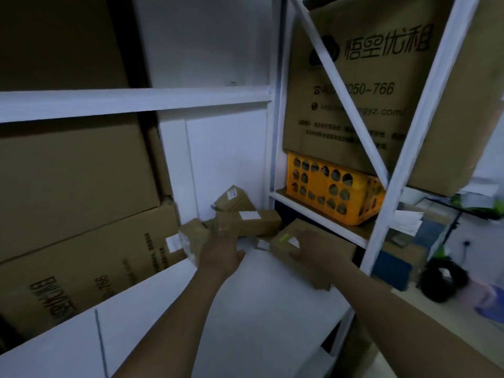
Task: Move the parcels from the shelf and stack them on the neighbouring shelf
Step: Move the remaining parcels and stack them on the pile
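Nearest, the bare white shelf board (272, 301) runs under both forearms up to the hands, which are apart from each other. The right hand (313, 248) lies on top of a flat brown cardboard parcel (338, 248) at the shelf's right edge, fingers bent over its labelled end in what looks like a grip. The left hand (221, 251) reaches with its thumb spread; its fingers are against a small tape-wrapped brown parcel (192, 234) just to its left, but blur hides whether they clasp it. Just beyond the left hand's fingertips lies a long brown cardboard parcel (253, 222), and behind that a tilted brown parcel with a white label (234, 199) leans near the back wall. Beyond and right of the right hand, the neighbouring shelf (321, 218) carries an orange perforated plastic crate (327, 192); no small parcels show stacked there. Four parcels sit on the source shelf, so the moving seems barely begun, with a lift in hand.
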